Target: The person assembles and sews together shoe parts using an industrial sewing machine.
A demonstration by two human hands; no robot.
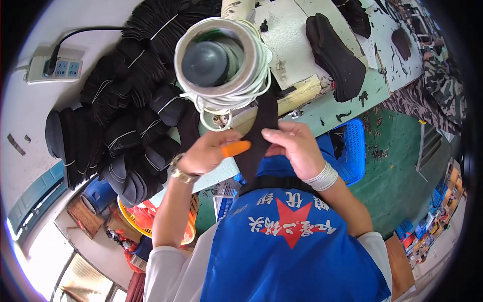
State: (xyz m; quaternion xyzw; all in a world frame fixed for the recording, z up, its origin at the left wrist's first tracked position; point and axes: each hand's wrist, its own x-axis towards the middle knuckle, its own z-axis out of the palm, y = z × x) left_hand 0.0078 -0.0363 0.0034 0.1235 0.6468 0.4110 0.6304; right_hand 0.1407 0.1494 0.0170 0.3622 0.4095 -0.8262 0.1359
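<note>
A long, curved black fabric piece [259, 143] is between my hands in front of my body. My left hand [206, 153] is closed on its left edge, with an orange cover on one finger and a watch on the wrist. From the other side, my right hand [294, 146] pinches the same piece between thumb and fingers; white bands circle that wrist. Just beyond my hands stands a pale tube [249, 45] with loops of white cord [262, 65] around it and a dark round object [205, 64] inside. Another dark piece [188, 123] lies beside my left hand.
Banded bundles of black pieces [121, 95] pile up on the left. A stack of black sole-shaped pieces [334, 58] lies at the far right of the table [289, 55]. A blue basket [356, 151] and an orange basket [193, 216] stand below. A power strip [50, 69] is at left.
</note>
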